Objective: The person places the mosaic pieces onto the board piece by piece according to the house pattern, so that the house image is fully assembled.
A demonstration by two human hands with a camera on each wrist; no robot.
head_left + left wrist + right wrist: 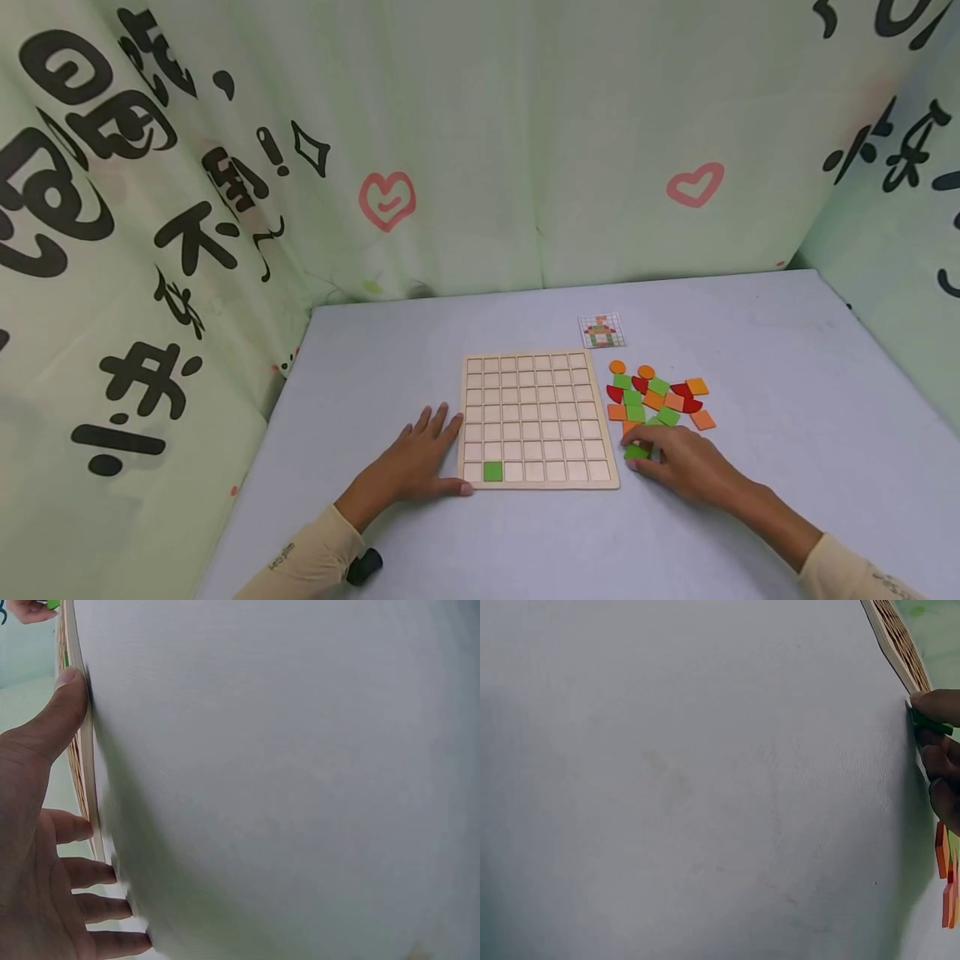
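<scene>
A wooden grid board [533, 451] lies on the table, with one green square tile [492, 472] in its bottom row, second cell from the left. My left hand [417, 460] rests at the board's left side, fingers spread, thumb at the lower left corner. In the left wrist view, that thumb [66, 705] lies against the board's edge. Just right of the board, my right hand [688, 463] pinches a green tile [637, 452] between thumb and fingers. The right wrist view has this green tile [932, 723] tilted between the fingertips, partly hidden by them.
Beyond my right hand lies a loose pile of tiles: green and orange squares [654, 401], red half-rounds [692, 406] and orange rounds [617, 367]. A small pattern card [602, 331] lies behind the board. Near my left sleeve is a black object [365, 567].
</scene>
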